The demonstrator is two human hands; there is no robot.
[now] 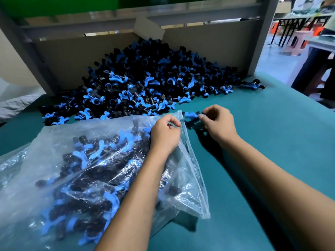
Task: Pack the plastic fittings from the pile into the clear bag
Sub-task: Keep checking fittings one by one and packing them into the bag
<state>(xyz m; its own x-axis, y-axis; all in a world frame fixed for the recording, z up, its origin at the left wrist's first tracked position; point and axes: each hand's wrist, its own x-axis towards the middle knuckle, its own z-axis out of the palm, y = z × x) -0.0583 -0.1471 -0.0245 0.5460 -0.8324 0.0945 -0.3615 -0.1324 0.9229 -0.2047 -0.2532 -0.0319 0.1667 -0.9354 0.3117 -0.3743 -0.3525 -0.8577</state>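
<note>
Green desk (262,142) w/ cardboard wall behind keeps the pile (141,84) heaped at the far edge. Left hand (165,134) fingers pinch the clear bag (54,160) rim, prob. to hold its mouth open; right hand (217,124) fingers pinch a fitting (191,115) just beside the opening.

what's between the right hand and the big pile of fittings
Bare green table, seen in the head view. The right hand pinches one fitting, short of the pile.
</note>
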